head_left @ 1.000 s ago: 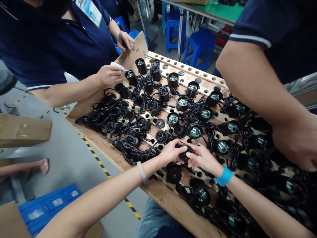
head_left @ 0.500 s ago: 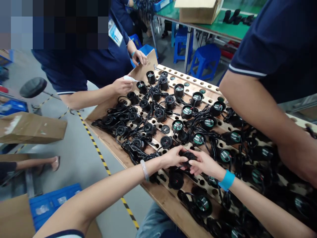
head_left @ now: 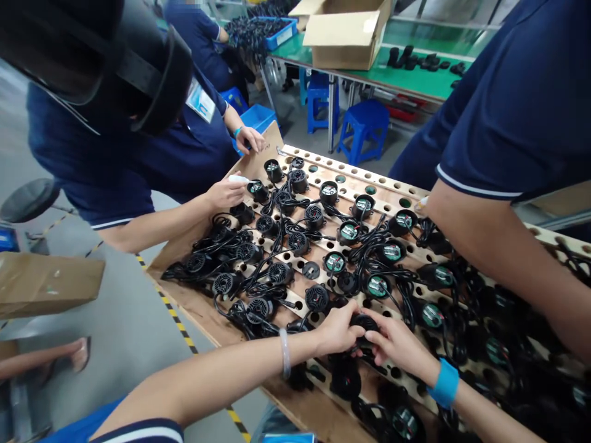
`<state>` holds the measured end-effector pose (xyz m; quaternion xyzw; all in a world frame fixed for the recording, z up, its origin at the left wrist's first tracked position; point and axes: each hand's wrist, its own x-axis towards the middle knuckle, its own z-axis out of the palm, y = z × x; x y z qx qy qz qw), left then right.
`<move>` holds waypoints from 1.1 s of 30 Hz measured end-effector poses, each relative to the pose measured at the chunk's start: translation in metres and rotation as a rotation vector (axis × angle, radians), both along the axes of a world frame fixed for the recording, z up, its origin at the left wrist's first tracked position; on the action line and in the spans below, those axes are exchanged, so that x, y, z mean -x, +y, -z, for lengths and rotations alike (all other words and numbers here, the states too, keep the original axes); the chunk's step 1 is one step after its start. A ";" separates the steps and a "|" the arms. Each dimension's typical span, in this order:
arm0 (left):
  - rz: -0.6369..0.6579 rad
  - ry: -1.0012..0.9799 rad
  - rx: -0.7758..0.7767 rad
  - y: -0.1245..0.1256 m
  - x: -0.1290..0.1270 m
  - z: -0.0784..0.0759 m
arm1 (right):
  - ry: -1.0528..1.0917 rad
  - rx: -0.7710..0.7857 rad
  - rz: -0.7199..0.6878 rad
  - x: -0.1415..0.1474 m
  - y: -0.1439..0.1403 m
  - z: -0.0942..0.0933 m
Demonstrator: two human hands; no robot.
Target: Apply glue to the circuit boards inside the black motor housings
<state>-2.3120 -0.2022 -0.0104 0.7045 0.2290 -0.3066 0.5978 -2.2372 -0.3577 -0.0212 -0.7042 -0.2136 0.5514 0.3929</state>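
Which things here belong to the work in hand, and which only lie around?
In use:
- left hand and right hand, both holding one black round part
- perforated wooden board

Lying about:
- cardboard box
- blue stools
- folded carton

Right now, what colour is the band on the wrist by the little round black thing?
Bright blue: the wristband sits on the right hand's wrist, shown clearly in the head view.

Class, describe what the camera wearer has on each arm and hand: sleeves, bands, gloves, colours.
Both hands are bare, no gloves. The left hand has a thin, pale translucent bangle at the wrist; higher up, a dark navy short sleeve with a white stripe. The right hand has a bright blue wristband; its forearm is unsleeved.
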 end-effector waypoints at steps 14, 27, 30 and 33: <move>0.506 -0.371 -1.051 0.113 -0.018 -0.060 | -0.703 0.121 0.002 0.014 -0.011 -0.020; 0.533 -0.456 -1.216 0.077 -0.010 -0.075 | -0.434 0.096 0.271 0.038 -0.005 -0.023; 0.577 -0.487 -1.062 0.057 -0.003 -0.086 | -0.369 0.039 0.325 0.038 -0.005 -0.022; 0.582 -0.429 -1.002 0.043 -0.003 -0.084 | -0.282 0.036 0.339 0.036 -0.005 -0.016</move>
